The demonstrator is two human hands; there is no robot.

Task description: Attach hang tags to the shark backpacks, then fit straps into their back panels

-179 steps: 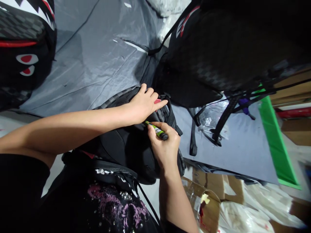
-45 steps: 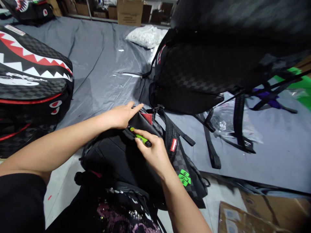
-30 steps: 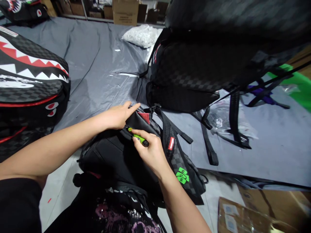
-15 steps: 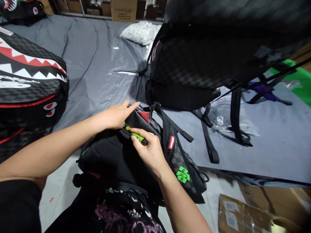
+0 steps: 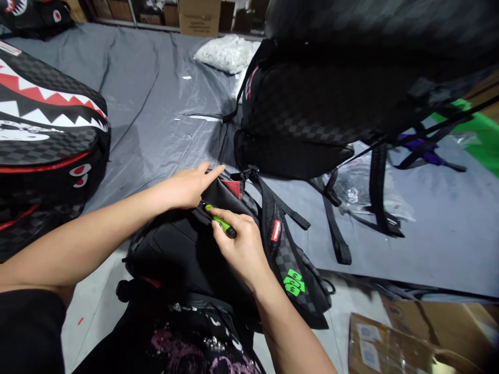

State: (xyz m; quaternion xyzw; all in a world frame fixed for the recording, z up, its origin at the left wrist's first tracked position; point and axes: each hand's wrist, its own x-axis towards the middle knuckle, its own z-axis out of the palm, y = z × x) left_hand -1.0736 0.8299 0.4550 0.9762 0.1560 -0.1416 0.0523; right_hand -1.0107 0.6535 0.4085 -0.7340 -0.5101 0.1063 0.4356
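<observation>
We see the right hand (image 5: 240,248) closed around one green marker (image 5: 220,223), pinched between thumb and fingers, its dark end pointing toward the wrist and its tip against the upper edge of one black backpack (image 5: 183,254) that lies in front of the person. The left hand (image 5: 187,186) rests flat and open on that same edge, fingers stretched out and holding nothing, pressing the fabric down just beside the marker's tip. The two hands nearly touch.

On this backpack we count one red patch (image 5: 233,188) beyond the left fingertips, one small red label (image 5: 275,230) on a checkered strap (image 5: 280,244), and three green tags (image 5: 293,282) clustered lower on the strap, right of the right forearm.

Farther out we count three more backpacks: one large checkered backpack (image 5: 312,109) behind the hands, its two straps (image 5: 376,192) trailing over one clear plastic bag (image 5: 364,195); one shark-mouth backpack (image 5: 42,135) at the left edge, with red and white teeth; and a small backpack (image 5: 35,15), partly cut off, in the far left corner. All of them lie on one grey sheet (image 5: 156,114) spread over the floor.

One bag of white pieces (image 5: 226,52) sits at the far end of the sheet, with cardboard boxes (image 5: 197,15) behind it; their number cannot be told. One flattened cardboard box (image 5: 409,337) lies at the lower right, and one green board (image 5: 483,140) shows at the right edge.
</observation>
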